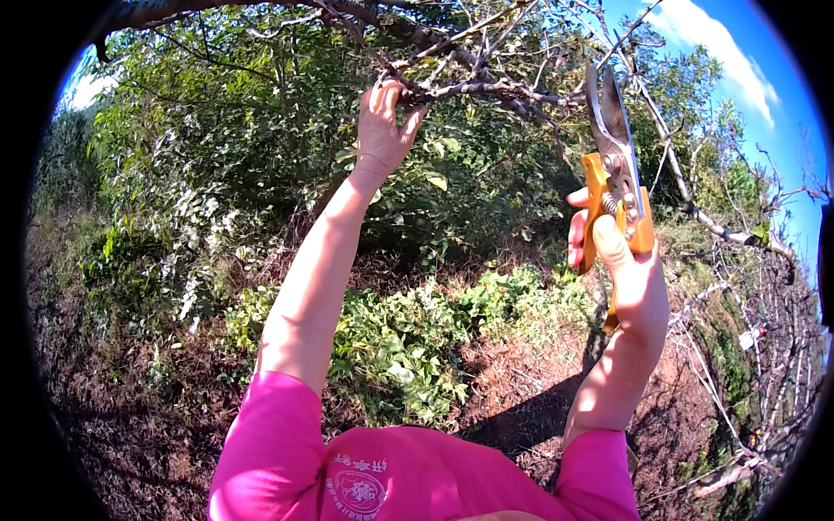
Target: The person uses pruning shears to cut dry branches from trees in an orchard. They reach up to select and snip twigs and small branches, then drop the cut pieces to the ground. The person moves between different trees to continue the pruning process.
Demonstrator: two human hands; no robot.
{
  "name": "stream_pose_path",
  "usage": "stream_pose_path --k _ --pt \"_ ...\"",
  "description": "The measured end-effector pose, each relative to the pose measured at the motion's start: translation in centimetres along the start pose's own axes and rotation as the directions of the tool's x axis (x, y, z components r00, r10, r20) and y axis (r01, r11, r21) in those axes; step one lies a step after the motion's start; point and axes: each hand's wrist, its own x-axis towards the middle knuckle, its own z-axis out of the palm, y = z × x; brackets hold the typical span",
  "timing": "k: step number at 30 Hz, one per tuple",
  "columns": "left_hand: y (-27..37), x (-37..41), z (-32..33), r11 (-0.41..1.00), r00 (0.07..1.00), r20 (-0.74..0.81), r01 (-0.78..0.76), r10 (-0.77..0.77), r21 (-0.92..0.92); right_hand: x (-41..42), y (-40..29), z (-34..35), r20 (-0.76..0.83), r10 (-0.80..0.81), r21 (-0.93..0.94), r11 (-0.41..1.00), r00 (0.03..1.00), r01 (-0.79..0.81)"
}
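Observation:
Raised overhead, my left hand point(386, 127) has its fingers curled around a knobbly part of a bare tree branch point(472, 88), with the thumb beneath. My right hand point(625, 273) holds a pair of pruning shears point(616, 163) upright by its orange-yellow handles. A coil spring and pivot bolts show between the handles. The metal blades point up and stand slightly apart at the tips, close to thin twigs at the branch's right end. Whether a twig lies between the blades I cannot tell. Part of the left fingertips is hidden behind the branch.
A thicker limb point(371, 14) crosses the top. On the right, a pale bare branch point(677, 176) slants down past the shears. Dense leafy bushes point(273, 143) stand ahead, with low green plants point(404, 352) below. Cut-looking brushwood point(736, 472) lies at lower right on dry ground.

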Motion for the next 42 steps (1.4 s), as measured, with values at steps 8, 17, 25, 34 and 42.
stream_pose_path --k 8,17,25,34,42 --pt "-0.7 -0.3 0.4 1.000 1.000 -0.009 -0.002 0.002 -0.003 8.8 -7.1 -0.7 -0.007 -0.079 -1.000 -0.029 0.997 -0.009" --pt "-0.1 -0.6 0.5 0.998 0.998 0.040 0.044 -0.041 -0.055 17.0 -6.5 5.7 0.104 0.053 -0.938 -0.328 0.993 0.115" --pt "0.4 -0.4 -0.6 0.997 0.997 0.027 0.068 -0.067 -0.032 20.6 -4.9 7.1 0.151 0.064 -0.879 -0.448 0.987 0.163" --pt "-0.5 -0.3 -0.9 0.996 0.999 -0.011 0.044 -0.045 -0.076 22.2 -4.3 9.0 0.080 0.138 -0.844 -0.518 0.987 0.141" --pt "0.0 -0.3 -0.7 0.993 0.998 -0.020 0.050 -0.053 -0.106 23.2 -3.8 9.9 0.071 0.142 -0.829 -0.542 0.987 0.137"
